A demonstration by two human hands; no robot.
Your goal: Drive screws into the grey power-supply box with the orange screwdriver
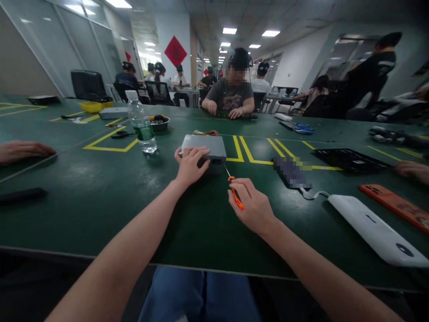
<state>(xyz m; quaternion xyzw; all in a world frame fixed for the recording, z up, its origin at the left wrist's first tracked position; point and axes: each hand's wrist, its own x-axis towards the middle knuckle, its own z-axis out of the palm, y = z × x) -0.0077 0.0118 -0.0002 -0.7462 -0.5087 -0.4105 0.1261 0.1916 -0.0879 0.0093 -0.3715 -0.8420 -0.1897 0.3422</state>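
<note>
A grey metal power-supply box (pixel 205 146) lies on the green table (pixel 100 201) in front of me, with coloured wires at its far end. My left hand (pixel 190 163) rests on its near left corner, fingers curled over the edge. My right hand (pixel 252 205) is closed round the orange handle of a small screwdriver (pixel 234 191). The thin shaft points up toward the box's near face, its tip at or just short of the box.
A water bottle (pixel 142 124) stands left of the box. A white power bank (pixel 375 229) with a cable, an orange phone (pixel 395 206) and a black tray (pixel 348 159) lie at the right. Other people's hands rest at both table edges. A person sits opposite.
</note>
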